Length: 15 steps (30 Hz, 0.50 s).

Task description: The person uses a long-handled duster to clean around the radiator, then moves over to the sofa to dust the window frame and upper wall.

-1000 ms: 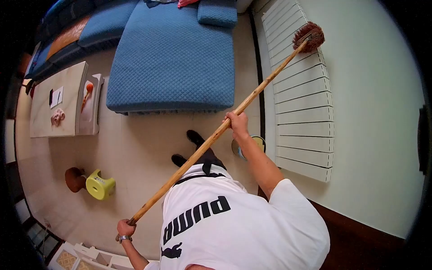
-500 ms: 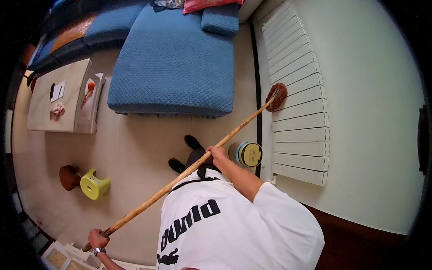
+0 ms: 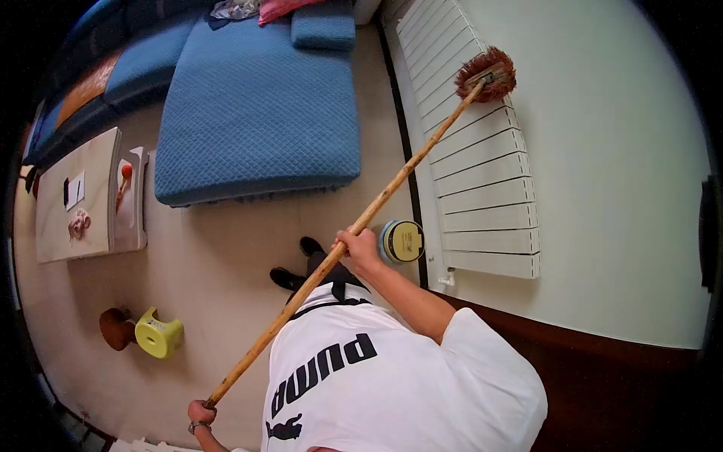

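A long-handled mop (image 3: 392, 184) runs diagonally across the head view, its pole of pale knotted wood. Its shaggy reddish-brown head (image 3: 503, 79) is raised over the far part of the white radiator (image 3: 482, 173); whether it touches the radiator I cannot tell. My right hand (image 3: 360, 245) is closed around the middle of the pole, in front of my waist. Down at the lower left, my left hand (image 3: 201, 412), with a watch on its wrist, grips the pole's bottom end.
A round tin with a yellowish lid (image 3: 404, 241) stands on the floor by the radiator. Ahead is a blue quilted sofa (image 3: 260, 113). To the left are a marble-topped table (image 3: 83, 181), a yellow-green stool (image 3: 158, 335) and a brown stool (image 3: 115, 328). A wall rises on the right.
The mop head has moved up and right, farther along the radiator, and the pole is tilted more steeply. My left hand has shifted right and slightly down. The camera view has turned a little.
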Each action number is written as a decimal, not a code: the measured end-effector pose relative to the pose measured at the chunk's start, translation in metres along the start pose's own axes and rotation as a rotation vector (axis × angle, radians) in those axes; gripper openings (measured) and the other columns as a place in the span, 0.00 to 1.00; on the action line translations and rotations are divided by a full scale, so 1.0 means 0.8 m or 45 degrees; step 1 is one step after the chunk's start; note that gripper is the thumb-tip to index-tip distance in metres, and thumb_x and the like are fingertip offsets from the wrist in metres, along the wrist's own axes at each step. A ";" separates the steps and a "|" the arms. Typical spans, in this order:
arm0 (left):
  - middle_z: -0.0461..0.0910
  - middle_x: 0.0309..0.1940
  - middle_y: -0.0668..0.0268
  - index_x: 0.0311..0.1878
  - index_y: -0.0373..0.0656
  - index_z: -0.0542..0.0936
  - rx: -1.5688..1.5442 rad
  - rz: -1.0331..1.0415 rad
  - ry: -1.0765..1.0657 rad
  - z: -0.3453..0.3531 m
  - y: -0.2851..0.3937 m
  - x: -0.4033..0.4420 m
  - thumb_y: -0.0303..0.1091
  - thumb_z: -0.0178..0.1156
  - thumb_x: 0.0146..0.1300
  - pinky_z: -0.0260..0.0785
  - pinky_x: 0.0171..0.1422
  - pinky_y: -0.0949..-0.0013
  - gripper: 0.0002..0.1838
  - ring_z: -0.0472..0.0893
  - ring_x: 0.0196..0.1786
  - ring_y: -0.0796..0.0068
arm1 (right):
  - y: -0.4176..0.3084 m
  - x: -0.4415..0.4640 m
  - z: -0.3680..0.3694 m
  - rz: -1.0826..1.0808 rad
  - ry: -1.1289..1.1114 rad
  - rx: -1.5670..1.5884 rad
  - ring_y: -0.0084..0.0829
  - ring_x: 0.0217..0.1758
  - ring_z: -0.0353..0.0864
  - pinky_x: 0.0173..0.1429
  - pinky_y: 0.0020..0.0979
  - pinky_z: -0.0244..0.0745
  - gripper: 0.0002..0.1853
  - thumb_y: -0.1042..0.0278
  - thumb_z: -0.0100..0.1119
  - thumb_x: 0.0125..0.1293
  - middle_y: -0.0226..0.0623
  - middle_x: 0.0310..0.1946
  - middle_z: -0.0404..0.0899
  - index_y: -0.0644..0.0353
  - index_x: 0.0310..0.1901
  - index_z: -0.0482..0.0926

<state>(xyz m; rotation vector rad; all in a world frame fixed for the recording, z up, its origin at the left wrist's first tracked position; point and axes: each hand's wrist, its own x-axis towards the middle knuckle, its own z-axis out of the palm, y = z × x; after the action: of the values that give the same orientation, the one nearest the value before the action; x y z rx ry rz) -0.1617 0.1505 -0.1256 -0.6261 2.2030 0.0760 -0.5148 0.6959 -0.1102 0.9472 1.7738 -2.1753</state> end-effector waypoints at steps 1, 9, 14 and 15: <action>0.80 0.24 0.52 0.27 0.40 0.83 -0.014 -0.013 0.011 0.008 -0.008 -0.002 0.36 0.67 0.35 0.74 0.39 0.59 0.13 0.81 0.31 0.54 | 0.004 0.001 -0.002 0.023 -0.011 0.045 0.30 0.22 0.80 0.24 0.26 0.72 0.06 0.74 0.57 0.56 0.36 0.20 0.75 0.60 0.25 0.70; 0.81 0.26 0.53 0.27 0.42 0.84 0.035 -0.139 -0.025 -0.059 0.013 -0.101 0.38 0.70 0.32 0.74 0.41 0.59 0.15 0.81 0.32 0.55 | 0.076 0.046 -0.028 0.267 -0.011 -0.091 0.31 0.21 0.79 0.20 0.26 0.70 0.05 0.75 0.58 0.53 0.38 0.19 0.76 0.64 0.24 0.73; 0.81 0.25 0.53 0.28 0.43 0.84 0.055 -0.206 -0.144 -0.091 0.034 -0.149 0.41 0.73 0.26 0.75 0.39 0.59 0.20 0.81 0.31 0.56 | 0.158 0.094 -0.059 0.420 0.132 -0.305 0.33 0.20 0.79 0.20 0.29 0.70 0.05 0.75 0.59 0.51 0.40 0.20 0.77 0.68 0.25 0.74; 0.81 0.25 0.53 0.28 0.43 0.84 0.070 -0.216 -0.147 -0.097 0.041 -0.158 0.40 0.73 0.26 0.75 0.40 0.60 0.20 0.81 0.31 0.57 | 0.159 0.097 -0.066 0.434 0.123 -0.310 0.33 0.20 0.79 0.20 0.29 0.70 0.05 0.75 0.59 0.51 0.40 0.20 0.77 0.68 0.25 0.74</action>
<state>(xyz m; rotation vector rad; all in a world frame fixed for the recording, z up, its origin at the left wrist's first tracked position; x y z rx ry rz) -0.1641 0.2112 0.0138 -0.7562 2.0267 -0.0361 -0.4915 0.7296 -0.2625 1.2060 1.7174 -1.6919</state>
